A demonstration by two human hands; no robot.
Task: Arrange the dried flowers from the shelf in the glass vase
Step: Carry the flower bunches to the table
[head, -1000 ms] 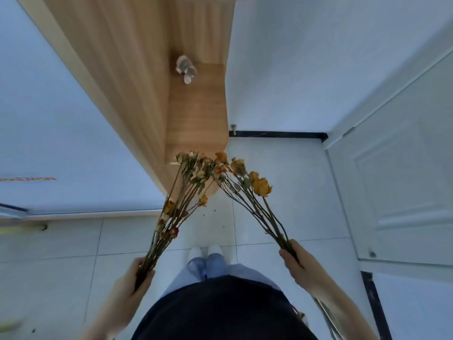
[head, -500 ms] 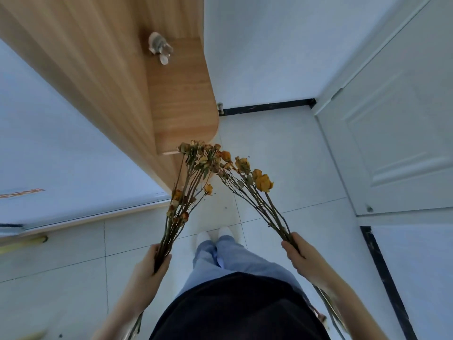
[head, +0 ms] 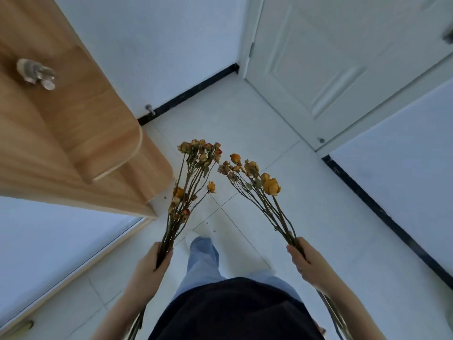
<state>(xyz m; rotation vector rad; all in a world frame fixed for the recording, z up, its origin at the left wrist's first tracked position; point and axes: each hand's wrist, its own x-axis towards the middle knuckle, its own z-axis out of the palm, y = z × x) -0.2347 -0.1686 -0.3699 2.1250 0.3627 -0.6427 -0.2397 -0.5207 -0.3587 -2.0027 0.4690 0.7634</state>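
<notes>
Our hands, left [head: 149, 265] and right [head: 305, 262], each grip a bunch of dried yellow-orange roses [head: 193, 182] [head: 257, 182] above the tiled floor [head: 331, 229]; no vase in view, arranging remains

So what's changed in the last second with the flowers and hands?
The view swung right: the wooden shelf slid left, the white door came further in. The left bunch and right bunch, heads touching before, now stand slightly apart. The left hand and right hand still grip one each.
</notes>
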